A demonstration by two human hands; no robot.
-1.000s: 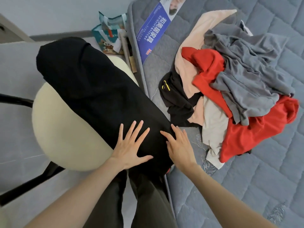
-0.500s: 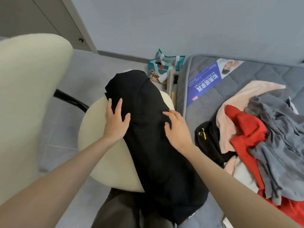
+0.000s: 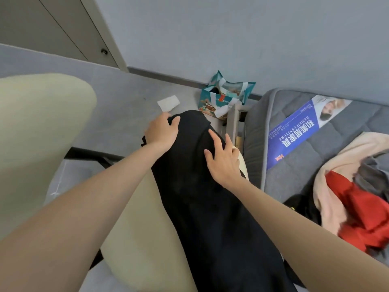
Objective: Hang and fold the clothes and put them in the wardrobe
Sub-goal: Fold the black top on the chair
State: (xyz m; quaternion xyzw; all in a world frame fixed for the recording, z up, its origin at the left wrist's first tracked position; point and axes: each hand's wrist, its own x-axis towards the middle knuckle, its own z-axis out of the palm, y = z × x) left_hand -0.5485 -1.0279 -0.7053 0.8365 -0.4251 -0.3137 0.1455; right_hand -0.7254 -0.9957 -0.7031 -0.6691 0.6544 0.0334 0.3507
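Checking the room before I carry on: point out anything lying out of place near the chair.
A white paper slip lies loose on the floor beyond the black garment draped on the chair. On the mattress, the clothes heap is crumpled and unsorted.

Cream chair seat [image 3: 134, 228]: black garment [image 3: 210, 207] draped lengthwise across. Grey mattress [image 3: 294, 175]: blue printed label [image 3: 294, 133], clothes heap [image 3: 357, 203] in peach, red, grey. Floor [image 3: 126, 106]: teal bag [image 3: 223, 98], white paper scrap [image 3: 168, 102].
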